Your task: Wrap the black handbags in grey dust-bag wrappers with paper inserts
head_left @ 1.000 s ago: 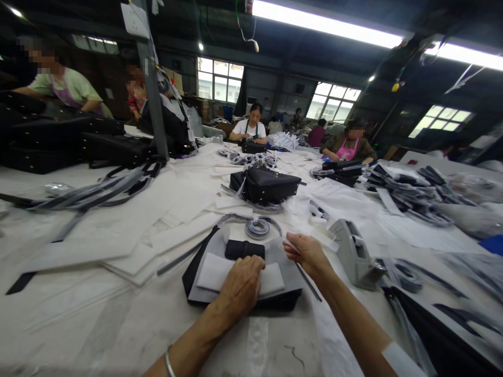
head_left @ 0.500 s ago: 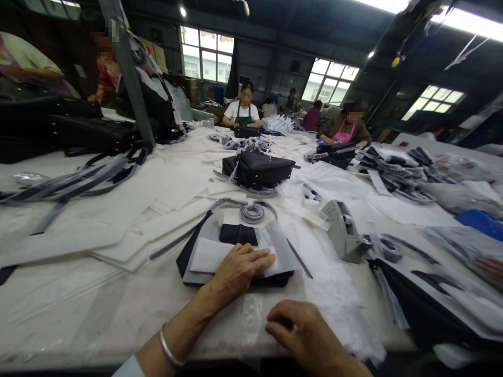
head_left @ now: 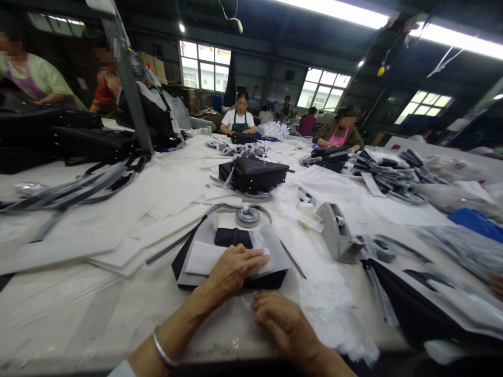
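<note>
My left hand (head_left: 231, 269) lies flat with fingers stretched out, pressing a folded white foam sheet (head_left: 200, 257) onto a black handbag (head_left: 181, 264). Translucent sheeting covers much of the bag. A small black pouch (head_left: 226, 237) and a wrapped, coiled strap (head_left: 247, 216) rest on top. At the bag's near edge, my right hand (head_left: 286, 324) is closed, fingers curled. A strip of clear tape (head_left: 248, 300) shows by its fingertips; the grip itself is partly hidden.
A grey tape dispenser (head_left: 338, 235) stands right of the bag. Another black bag (head_left: 408, 293) lies at the right edge, with a co-worker's hand (head_left: 497, 285) beyond it. A further black bag (head_left: 255, 175) sits ahead. Loose white sheets (head_left: 129, 254) cover the left; several people work around the table.
My right hand has moved forward and left to the bag's near edge. The clear strip that lay down the table is now up by its fingertips. My left hand stays on the foam sheet.
</note>
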`<state>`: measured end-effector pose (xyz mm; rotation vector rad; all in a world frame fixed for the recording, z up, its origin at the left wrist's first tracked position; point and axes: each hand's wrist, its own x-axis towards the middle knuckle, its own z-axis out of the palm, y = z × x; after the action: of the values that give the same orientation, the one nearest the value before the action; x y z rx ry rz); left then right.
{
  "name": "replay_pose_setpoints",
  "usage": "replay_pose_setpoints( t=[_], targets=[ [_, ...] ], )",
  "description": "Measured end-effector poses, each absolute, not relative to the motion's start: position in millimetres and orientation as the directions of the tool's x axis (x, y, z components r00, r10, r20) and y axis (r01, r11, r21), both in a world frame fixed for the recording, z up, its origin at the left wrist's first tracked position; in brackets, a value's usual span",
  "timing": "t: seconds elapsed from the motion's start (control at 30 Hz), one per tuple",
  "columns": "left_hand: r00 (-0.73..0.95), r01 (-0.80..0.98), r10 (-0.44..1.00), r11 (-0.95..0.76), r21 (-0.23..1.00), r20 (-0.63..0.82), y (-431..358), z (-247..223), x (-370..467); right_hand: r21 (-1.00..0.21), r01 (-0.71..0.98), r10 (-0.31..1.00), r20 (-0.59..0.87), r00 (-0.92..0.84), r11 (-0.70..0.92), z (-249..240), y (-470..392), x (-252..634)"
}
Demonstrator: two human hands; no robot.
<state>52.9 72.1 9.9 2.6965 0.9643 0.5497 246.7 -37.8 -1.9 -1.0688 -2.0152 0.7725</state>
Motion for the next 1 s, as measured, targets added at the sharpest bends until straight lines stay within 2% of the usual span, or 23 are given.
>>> replay_pose_setpoints(
  t=[0.07, 0.17, 0.27, 0.37, 0.43, 0.5, 0.57, 0.63, 0.7, 0.73, 0.77, 0.87, 1.0],
  targets=[
    [0.706, 0.568, 0.657, -0.748, 0.343, 0.264, 73, 10, 54, -0.866, 0.41, 0.946, 0.188, -0.263, 0.286, 14, -32, 268],
    [0.695, 0.581, 0.672, -0.735, 0.349, 0.257, 74, 10, 55, -0.902, 0.416, 0.987, 0.055, -0.153, 0.115, 29, -31, 299],
    [0.693, 0.585, 0.676, -0.73, 0.353, 0.249, 75, 10, 55, -0.871, 0.471, 0.976, 0.036, -0.217, 0.137, 28, -42, 311],
    [0.708, 0.564, 0.66, -0.743, 0.361, 0.251, 74, 8, 53, -0.828, 0.485, 0.897, 0.048, -0.439, 0.282, 19, -59, 304],
    [0.739, 0.531, 0.626, -0.769, 0.357, 0.251, 73, 7, 51, -0.823, 0.464, 0.823, 0.007, -0.568, 0.327, 20, -64, 297],
    [0.766, 0.511, 0.596, -0.792, 0.334, 0.242, 72, 6, 50, -0.841, 0.478, 0.81, -0.086, -0.58, 0.253, 33, -57, 291],
    [0.781, 0.511, 0.58, -0.806, 0.298, 0.229, 72, 6, 49, -0.834, 0.526, 0.874, -0.122, -0.471, 0.167, 54, -33, 286],
    [0.794, 0.509, 0.564, -0.821, 0.258, 0.227, 73, 6, 48, -0.771, 0.602, 0.949, 0.012, -0.314, 0.209, 75, 5, 276],
    [0.802, 0.508, 0.55, -0.833, 0.219, 0.232, 73, 6, 49, -0.622, 0.732, 0.956, 0.1, -0.277, 0.277, 85, 50, 261],
    [0.803, 0.511, 0.548, -0.835, 0.204, 0.234, 72, 6, 49, -0.506, 0.811, 0.948, 0.044, -0.315, 0.293, 85, 72, 252],
    [0.802, 0.516, 0.55, -0.834, 0.192, 0.234, 72, 6, 50, -0.464, 0.836, 0.944, -0.002, -0.331, 0.292, 82, 92, 242],
    [0.79, 0.538, 0.569, -0.822, 0.187, 0.228, 71, 5, 51, -0.38, 0.881, 0.931, -0.111, -0.347, 0.283, 62, 133, 219],
    [0.782, 0.537, 0.575, -0.818, 0.208, 0.241, 70, 2, 51, -0.288, 0.91, 0.923, -0.155, -0.352, 0.299, 40, 144, 217]
  ],
)
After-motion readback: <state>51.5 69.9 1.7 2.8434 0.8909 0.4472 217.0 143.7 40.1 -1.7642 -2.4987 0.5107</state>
